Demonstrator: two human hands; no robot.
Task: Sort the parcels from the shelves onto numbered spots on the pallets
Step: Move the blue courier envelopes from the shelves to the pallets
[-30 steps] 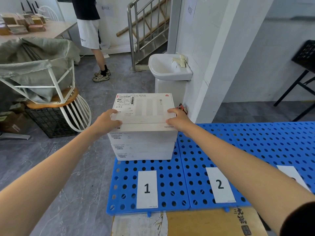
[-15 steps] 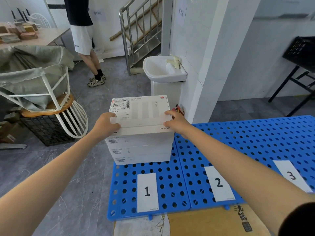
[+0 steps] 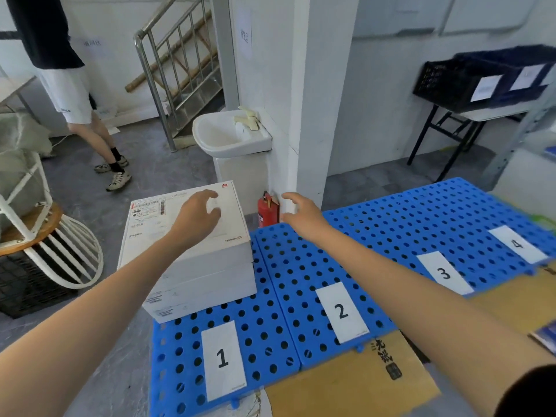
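Parcel (image 3: 150, 233) | flat atop stack (image 3: 204, 284) | logo corner (image 3: 225, 185) toward sink (image 3: 228, 136) | long axis unclear

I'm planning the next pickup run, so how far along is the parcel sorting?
Done: a stack of white parcels sits on the blue pallets behind label 1. In hand: nothing; the left hand is over the stack and the right hand beside it, both open. Left: the spots at label 2, label 3 and label 4 show no parcels, so most of the sorting seems ahead.

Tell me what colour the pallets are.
The pallets are bright blue with round holes; head view.
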